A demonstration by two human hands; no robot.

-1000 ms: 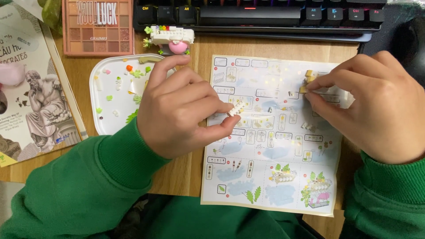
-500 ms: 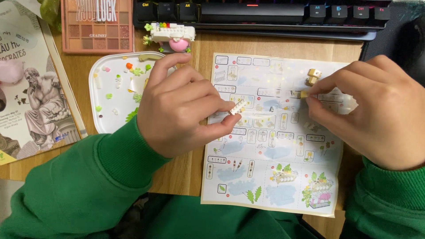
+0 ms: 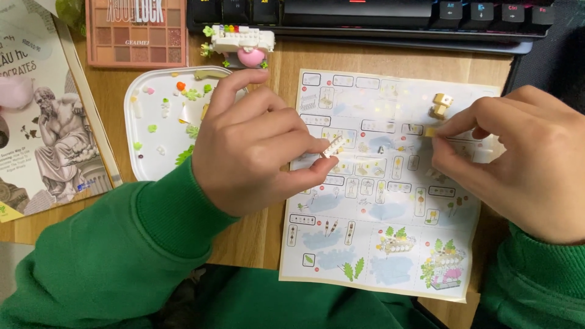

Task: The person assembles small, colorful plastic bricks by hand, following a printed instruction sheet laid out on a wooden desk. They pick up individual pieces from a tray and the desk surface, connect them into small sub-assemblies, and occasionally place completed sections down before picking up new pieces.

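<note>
We are pinching a small white toy brick (image 3: 333,146) in our left hand (image 3: 256,146), our right hand (image 3: 518,161) nipping a tiny yellow piece (image 3: 430,131) over the printed paper instruction sheet (image 3: 378,207).

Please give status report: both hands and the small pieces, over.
Left hand pinches small cream building brick. Right hand pinches tiny yellow piece above paper instruction sheet. Small tan block assembly lies close by.

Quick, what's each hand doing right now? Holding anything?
Left hand: closed, pinching a small cream brick piece between thumb and fingers.
Right hand: closed, fingertips pinching a tiny tan piece over the instruction sheet.
</note>
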